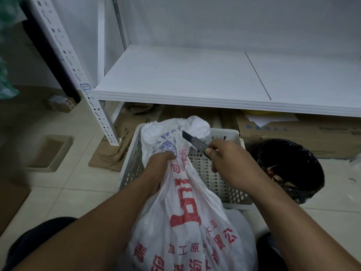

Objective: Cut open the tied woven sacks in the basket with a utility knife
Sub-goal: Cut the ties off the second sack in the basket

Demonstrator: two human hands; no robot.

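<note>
Clearly the main risk in the head view is to the left hand. It sits at frame centre, and the knife points up-left with its edge just beside those knuckles. A slip or sudden give in the weave could, I judge, run the blade into the fingers. The blade is pushed well out of its handle, so a sideways twist might snap it. A cut made too low on the neck could spill whatever the sack holds, which is hidden.

The sack fills the lower centre of the frame between the two forearms. Its gathered neck is at the centre, and its loose top fans over the left part of the basket. Its bulk seems to lie nearer than the basket rather than inside it, so it could sag or roll once the neck is cut.

The left hand is closed tight, fingers wrapped round the bunched neck. The right hand, right of centre, is curled round the knife handle. The tip overlaps the sack's top, but I cannot tell whether it touches.
</note>
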